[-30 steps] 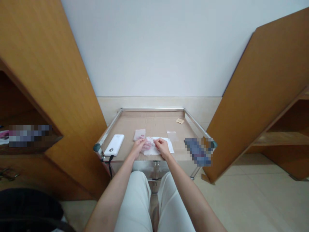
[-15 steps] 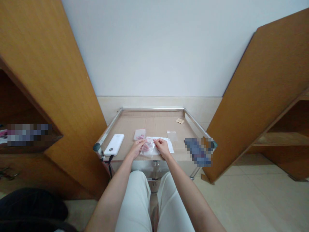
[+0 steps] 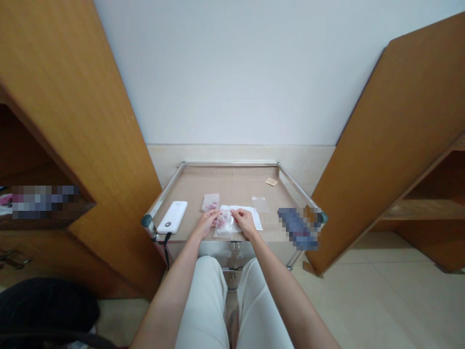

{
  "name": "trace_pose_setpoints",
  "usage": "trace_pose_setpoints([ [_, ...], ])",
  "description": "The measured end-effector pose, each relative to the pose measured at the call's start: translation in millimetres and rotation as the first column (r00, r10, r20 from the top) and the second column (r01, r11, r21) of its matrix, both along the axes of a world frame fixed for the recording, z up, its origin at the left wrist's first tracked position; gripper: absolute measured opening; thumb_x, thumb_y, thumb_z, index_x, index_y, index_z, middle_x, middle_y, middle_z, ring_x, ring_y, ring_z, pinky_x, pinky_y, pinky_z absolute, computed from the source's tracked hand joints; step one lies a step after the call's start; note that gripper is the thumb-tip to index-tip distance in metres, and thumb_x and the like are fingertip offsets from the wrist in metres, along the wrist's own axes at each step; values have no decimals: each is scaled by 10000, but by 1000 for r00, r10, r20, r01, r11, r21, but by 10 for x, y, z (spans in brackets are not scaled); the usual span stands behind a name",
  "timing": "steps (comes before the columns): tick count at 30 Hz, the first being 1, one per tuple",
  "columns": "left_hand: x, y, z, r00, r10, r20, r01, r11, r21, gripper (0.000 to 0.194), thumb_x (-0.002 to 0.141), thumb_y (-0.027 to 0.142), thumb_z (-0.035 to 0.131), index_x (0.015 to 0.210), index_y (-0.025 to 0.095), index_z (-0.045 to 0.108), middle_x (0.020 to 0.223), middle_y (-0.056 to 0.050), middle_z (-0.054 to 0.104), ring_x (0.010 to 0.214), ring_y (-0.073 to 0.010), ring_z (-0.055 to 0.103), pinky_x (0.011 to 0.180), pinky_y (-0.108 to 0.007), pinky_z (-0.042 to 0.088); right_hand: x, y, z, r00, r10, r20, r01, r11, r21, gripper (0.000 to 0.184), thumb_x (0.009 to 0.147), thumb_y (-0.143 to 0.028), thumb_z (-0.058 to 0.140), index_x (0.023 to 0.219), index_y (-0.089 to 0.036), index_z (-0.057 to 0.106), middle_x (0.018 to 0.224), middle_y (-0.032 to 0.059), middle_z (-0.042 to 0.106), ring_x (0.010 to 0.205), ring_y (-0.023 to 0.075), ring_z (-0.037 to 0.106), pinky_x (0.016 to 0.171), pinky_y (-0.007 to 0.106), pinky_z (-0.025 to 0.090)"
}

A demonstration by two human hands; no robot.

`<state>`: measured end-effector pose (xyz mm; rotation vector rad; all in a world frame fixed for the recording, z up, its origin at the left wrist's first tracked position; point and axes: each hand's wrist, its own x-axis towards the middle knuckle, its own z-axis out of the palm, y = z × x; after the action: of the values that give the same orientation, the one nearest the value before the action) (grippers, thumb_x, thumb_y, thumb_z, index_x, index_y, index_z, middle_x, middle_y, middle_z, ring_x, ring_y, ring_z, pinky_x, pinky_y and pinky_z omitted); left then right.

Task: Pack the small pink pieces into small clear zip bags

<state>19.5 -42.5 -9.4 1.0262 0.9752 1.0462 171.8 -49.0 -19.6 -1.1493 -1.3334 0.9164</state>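
Both my hands pinch the top corners of a small clear plastic bag (image 3: 224,224) with pink pieces inside, held just above the near edge of a low table (image 3: 232,186). My left hand (image 3: 206,222) grips the bag's left corner with closed fingers. My right hand (image 3: 245,221) grips its right corner the same way. A white sheet (image 3: 254,216) lies flat under and behind the bag. A second small bag with pink pieces (image 3: 210,202) lies just beyond my left hand.
A white power bank (image 3: 172,217) with a dark strap lies at the table's left edge. An empty clear bag (image 3: 259,203) and a small tan tag (image 3: 271,182) lie further back on the right. Wooden cabinet doors stand open on both sides. A metal rail rims the table.
The bag has been lifted off the white sheet and pulled flat between my two hands, now hanging squarer and nearer the table's front edge. Both hands stayed nearly in place.
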Motion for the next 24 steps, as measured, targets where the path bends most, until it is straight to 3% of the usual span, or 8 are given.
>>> trace_pose_setpoints([
  [12,15,-38,57,1000,4,9,-4,1000,-19,192,601,256,626,701,93,618,566,-75,639,478,-126,580,470,-220,450,-16,-52,73,993,73,-94,-79,995,-54,350,614,-476,539,501,-147,500,393,-60,342,397,57,261,394,200,197],
  [18,17,-40,50,999,40,-2,-40,999,1,177,564,271,643,616,105,605,540,-54,627,467,-127,570,452,-212,426,-1,-43,62,991,99,-86,-103,994,-39,365,612,-469,543,445,-155,460,382,-60,326,396,58,255,399,205,188],
  [24,31,-47,36,997,-61,-56,64,996,59,239,559,330,645,642,107,620,598,-54,640,504,-118,563,501,-215,427,-13,-57,93,990,129,-63,-133,990,-52,347,610,-448,550,444,-151,481,383,-56,347,397,56,265,398,203,197],
])
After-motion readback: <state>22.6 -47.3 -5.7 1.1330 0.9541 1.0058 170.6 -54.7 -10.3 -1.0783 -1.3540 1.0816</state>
